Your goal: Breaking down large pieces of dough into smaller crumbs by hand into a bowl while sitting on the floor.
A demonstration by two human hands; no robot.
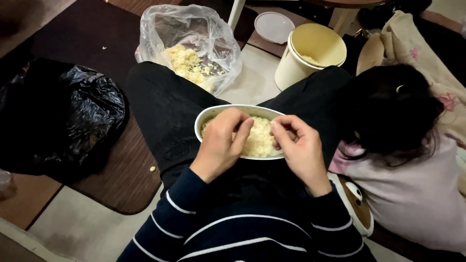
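Under both curled hands — left hand (221,143), right hand (302,150) — white bowl (206,116) of pale kernels (259,138), fingertips pinching some.

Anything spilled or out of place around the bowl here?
A few pale bits lie loose on the floor: one on the dark mat beside the person's left leg, another left of the clear plastic bag. Nothing else stands out.

Bowl (206,116) on lap, clear bag (194,39) beyond it, bucket (310,53) right of bag, dark bag (58,116) far left.
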